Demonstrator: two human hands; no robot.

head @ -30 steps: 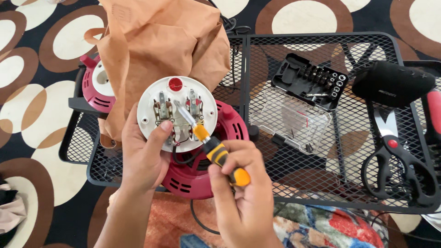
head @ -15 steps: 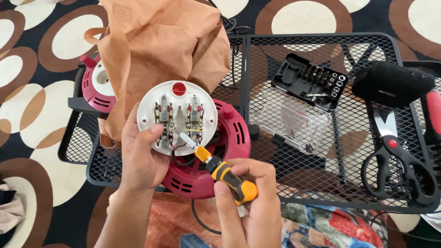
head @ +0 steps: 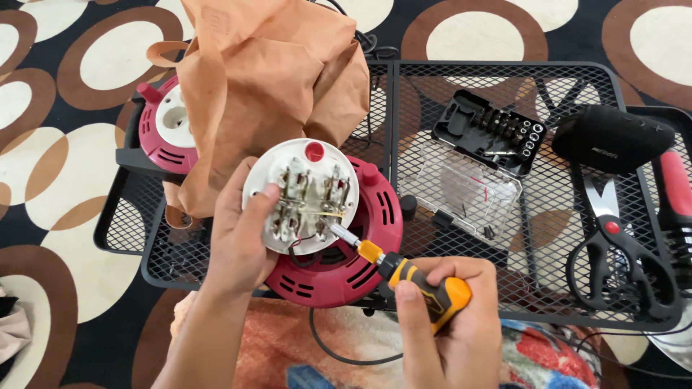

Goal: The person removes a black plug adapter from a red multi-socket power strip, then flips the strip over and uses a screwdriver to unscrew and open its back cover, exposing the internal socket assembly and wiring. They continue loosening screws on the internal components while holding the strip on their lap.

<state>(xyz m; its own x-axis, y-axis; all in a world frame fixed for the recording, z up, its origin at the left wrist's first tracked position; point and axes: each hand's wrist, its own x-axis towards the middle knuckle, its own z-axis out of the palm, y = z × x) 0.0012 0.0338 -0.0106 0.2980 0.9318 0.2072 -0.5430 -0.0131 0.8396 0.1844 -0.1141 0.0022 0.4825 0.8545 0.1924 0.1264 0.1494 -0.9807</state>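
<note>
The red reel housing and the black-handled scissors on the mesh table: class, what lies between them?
In the head view, an open bit set case lies between the red reel housing and the scissors, its clear lid folded toward the person, on the mesh table.

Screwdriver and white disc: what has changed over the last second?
The right hand drew the screwdriver down and to the right, so its tip moved from the disc's middle to the lower right contacts. The left hand turned the white disc slightly. Both grips held throughout. The red cable reel, brown bag, bit case and scissors stayed put.
</note>
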